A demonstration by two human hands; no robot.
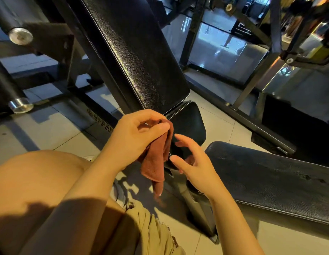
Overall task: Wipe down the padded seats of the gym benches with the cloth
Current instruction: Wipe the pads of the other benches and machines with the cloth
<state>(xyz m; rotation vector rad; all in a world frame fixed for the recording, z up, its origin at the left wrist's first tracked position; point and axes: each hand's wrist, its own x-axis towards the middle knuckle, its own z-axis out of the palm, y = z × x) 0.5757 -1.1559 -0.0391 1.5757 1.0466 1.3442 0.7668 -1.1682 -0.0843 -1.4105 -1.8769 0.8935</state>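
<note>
Pinched only at its top by the left hand (pixel 139 137), the rust-red cloth (pixel 156 159) dangles beside the small seat pad (pixel 187 122) and could slip to the floor, since the right hand (pixel 191 162) hovers spread and empty.

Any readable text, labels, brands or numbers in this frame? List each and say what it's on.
Only one marking shows: pale stencilled lettering with a small emblem on the dark frame rail of the bench, left of the left hand. It is skewed and partly cut off by the hand; too blurred to read reliably.
No text shows on the cloth, the pads or the floor.
</note>
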